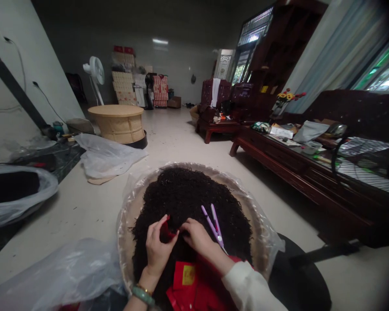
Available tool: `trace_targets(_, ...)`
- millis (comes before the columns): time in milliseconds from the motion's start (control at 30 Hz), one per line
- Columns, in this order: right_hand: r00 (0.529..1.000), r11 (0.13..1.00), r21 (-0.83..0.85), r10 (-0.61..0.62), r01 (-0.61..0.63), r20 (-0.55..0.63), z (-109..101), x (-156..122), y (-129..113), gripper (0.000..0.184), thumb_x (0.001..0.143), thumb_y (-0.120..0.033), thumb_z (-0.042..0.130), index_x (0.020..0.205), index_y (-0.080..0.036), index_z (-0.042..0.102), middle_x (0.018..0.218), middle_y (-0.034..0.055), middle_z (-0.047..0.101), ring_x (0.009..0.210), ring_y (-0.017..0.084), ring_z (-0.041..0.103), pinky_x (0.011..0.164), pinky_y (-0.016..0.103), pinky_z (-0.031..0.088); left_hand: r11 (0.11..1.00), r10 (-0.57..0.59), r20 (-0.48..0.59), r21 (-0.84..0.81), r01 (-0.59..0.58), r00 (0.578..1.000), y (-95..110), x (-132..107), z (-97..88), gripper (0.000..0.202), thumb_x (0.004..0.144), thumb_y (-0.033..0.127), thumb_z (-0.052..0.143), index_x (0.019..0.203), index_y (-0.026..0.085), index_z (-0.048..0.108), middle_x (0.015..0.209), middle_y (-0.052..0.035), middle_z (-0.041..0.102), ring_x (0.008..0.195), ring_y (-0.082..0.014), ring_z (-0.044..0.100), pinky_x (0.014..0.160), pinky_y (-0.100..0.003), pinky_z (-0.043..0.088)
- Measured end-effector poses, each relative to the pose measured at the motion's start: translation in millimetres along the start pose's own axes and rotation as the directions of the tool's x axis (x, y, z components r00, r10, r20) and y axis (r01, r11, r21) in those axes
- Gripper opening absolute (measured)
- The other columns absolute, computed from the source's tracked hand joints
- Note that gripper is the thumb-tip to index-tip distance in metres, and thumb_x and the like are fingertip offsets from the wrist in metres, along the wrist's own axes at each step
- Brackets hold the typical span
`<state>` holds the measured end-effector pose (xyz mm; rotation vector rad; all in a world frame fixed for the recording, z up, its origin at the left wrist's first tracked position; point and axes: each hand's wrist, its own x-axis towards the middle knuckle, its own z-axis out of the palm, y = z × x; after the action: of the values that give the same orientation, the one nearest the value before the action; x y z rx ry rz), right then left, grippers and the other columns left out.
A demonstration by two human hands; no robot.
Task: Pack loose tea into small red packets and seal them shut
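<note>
My left hand [158,245] is closed around a small red packet [167,233], its mouth spread open and facing up. My right hand [196,235] has its fingers pinched together at the packet's right edge; what they hold is hidden. Both hands are over a heap of dark, dry, twisted leaves, like loose tea [184,190], in a wide round basket [127,246] lined with clear plastic. Right of my right hand, a purple hand-held clamp like a small hair straightener [214,226] lies on the leaves with its arms apart. Below my hands are several flat red packets [184,276], one with a yellow label.
Plastic sheeting [106,155] lies on the floor ahead, and more plastic [65,276] is at the lower left. A plastic-lined container of dark material [48,190] stands left. A long wooden table [278,172] runs along the right. A black round base [306,276] stands beside the basket.
</note>
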<state>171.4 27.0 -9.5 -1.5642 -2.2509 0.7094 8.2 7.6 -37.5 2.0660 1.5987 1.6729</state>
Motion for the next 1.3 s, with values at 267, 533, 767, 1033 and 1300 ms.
trace_targets(267, 0.954, 0.923, 0.375, 0.034, 0.084, -0.298, -51.2, 8.8, -7.2, 0.020, 0.070, -0.016, 0.068, 0.088, -0.023, 0.072, 0.084, 0.0011, 0.069, 0.076, 0.016, 0.060, 0.068, 0.026, 0.046, 0.986, -0.168, 0.104, 0.025, 0.167, 0.980, -4.3, -5.2, 7.1, 0.048, 0.074, 0.032, 0.070, 0.119, 0.019, 0.059, 0.102, -0.0105, 0.064, 0.091, -0.0253, 0.063, 0.081, -0.040, 0.055)
trace_targets(533, 0.944, 0.885, 0.447, 0.032, 0.125, -0.328, -47.7, 4.0, -24.9, 0.025, 0.080, -0.020, 0.062, 0.104, -0.021, 0.069, 0.096, 0.0049, 0.069, 0.080, 0.016, 0.063, 0.071, 0.028, 0.050, 0.980, -0.197, 0.125, 0.064, 0.190, 0.973, -2.8, -3.9, 13.0, 0.047, 0.073, 0.030, 0.068, 0.118, 0.019, 0.058, 0.098, -0.0094, 0.063, 0.088, -0.0250, 0.063, 0.076, -0.039, 0.055)
trace_targets(767, 0.972, 0.993, 0.011, -0.115, 0.119, -0.205, -34.0, -12.1, -37.6, 0.028, 0.077, -0.030, 0.073, 0.103, -0.020, 0.070, 0.099, 0.0086, 0.066, 0.094, 0.024, 0.055, 0.081, 0.035, 0.047, 0.996, -0.020, 0.102, 0.088, 0.011, 0.995, -3.4, -4.6, 20.9, 0.041, 0.077, 0.022, 0.059, 0.117, 0.016, 0.055, 0.102, -0.0113, 0.066, 0.092, -0.0259, 0.060, 0.078, -0.040, 0.053)
trace_targets(1033, 0.973, 0.971, 0.204, -0.078, 0.123, -0.216, -27.0, -5.3, -23.4, 0.017, 0.085, -0.013, 0.058, 0.090, -0.020, 0.073, 0.097, 0.0067, 0.062, 0.091, 0.018, 0.059, 0.082, 0.029, 0.047, 0.989, -0.141, 0.161, 0.064, 0.132, 0.977, 3.9, -3.1, 19.1, 0.054, 0.066, 0.035, 0.072, 0.115, 0.016, 0.058, 0.103, -0.0127, 0.065, 0.095, -0.0300, 0.060, 0.082, -0.047, 0.049)
trace_targets(1300, 0.977, 0.811, 0.576, 0.020, 0.107, -0.210, -39.7, 8.2, 3.8, 0.017, 0.081, -0.028, 0.061, 0.071, -0.018, 0.070, 0.068, 0.0002, 0.062, 0.067, 0.014, 0.057, 0.063, 0.024, 0.045, 0.603, -0.395, 0.687, -0.307, 0.736, 0.610, 1.2, 12.8, -3.4, 0.032, 0.064, 0.033, 0.073, 0.090, 0.015, 0.067, 0.087, -0.0069, 0.074, 0.081, -0.0241, 0.068, 0.077, -0.035, 0.053)
